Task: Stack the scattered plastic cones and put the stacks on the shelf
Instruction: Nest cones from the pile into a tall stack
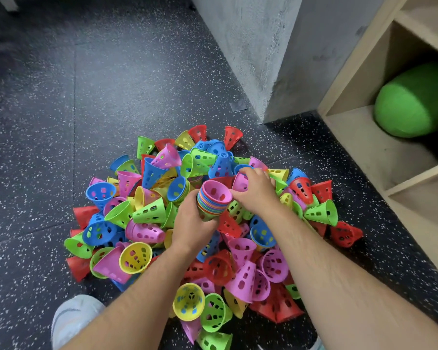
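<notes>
View from above of a person's two bare forearms reaching over a heap of plastic cones (149, 212) on a dark rubber floor (61, 109) flecked with white. The cones are small, smooth and tapered, each with an open round rim and walls pierced by squarish holes, in red, blue, green, yellow and pink. They lie tumbled at all angles.

The left hand (191, 224) curls around a stack of nested cones (214, 202), held above the middle of the heap with its mouth facing up. The rims form tight coloured rings, and a pink cone sits innermost. Just beside it, the right hand (257, 192) has its fingers curled around a single pink cone (239, 183), close to the stack's rim.

To the right stands a pale wooden shelf (364, 147) with square compartments; one holds a fuzzy green cylindrical cushion (415, 102). A rough grey concrete pillar (250, 46) rises behind the heap. A light mesh shoe (74, 317) shows at bottom left.
</notes>
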### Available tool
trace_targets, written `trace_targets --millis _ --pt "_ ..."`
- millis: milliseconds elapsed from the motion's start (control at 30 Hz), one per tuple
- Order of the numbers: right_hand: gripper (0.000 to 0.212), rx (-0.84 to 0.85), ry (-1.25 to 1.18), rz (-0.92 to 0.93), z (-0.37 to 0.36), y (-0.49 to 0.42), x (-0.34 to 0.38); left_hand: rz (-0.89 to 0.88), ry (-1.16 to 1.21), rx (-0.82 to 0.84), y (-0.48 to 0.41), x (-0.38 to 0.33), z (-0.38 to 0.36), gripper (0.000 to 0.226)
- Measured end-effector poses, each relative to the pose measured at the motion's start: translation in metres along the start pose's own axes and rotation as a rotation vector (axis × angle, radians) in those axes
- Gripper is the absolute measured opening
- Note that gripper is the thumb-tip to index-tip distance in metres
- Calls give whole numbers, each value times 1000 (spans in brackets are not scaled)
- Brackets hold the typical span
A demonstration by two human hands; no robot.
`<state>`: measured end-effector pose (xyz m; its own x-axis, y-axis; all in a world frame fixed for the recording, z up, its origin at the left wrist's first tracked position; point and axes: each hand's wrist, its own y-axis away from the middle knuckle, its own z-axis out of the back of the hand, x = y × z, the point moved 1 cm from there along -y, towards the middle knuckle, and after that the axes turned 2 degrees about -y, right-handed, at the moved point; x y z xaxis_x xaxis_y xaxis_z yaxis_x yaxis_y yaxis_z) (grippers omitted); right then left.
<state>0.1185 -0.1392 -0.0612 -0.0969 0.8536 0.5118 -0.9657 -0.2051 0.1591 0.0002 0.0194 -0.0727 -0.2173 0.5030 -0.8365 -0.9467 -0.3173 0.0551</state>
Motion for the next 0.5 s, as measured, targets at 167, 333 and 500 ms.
trace_targets --millis 167,333,500 --pt "82 -99 -305 -6 19 9 -3 11 12 -6 6 -4 -3 57" --pt "69 -185 -888 -189 29 23 11 37 16 0 17 -3 -1 59" --pt "51 -111 -1077 -115 28 33 37 54 18 -11 19 -8 5 59"
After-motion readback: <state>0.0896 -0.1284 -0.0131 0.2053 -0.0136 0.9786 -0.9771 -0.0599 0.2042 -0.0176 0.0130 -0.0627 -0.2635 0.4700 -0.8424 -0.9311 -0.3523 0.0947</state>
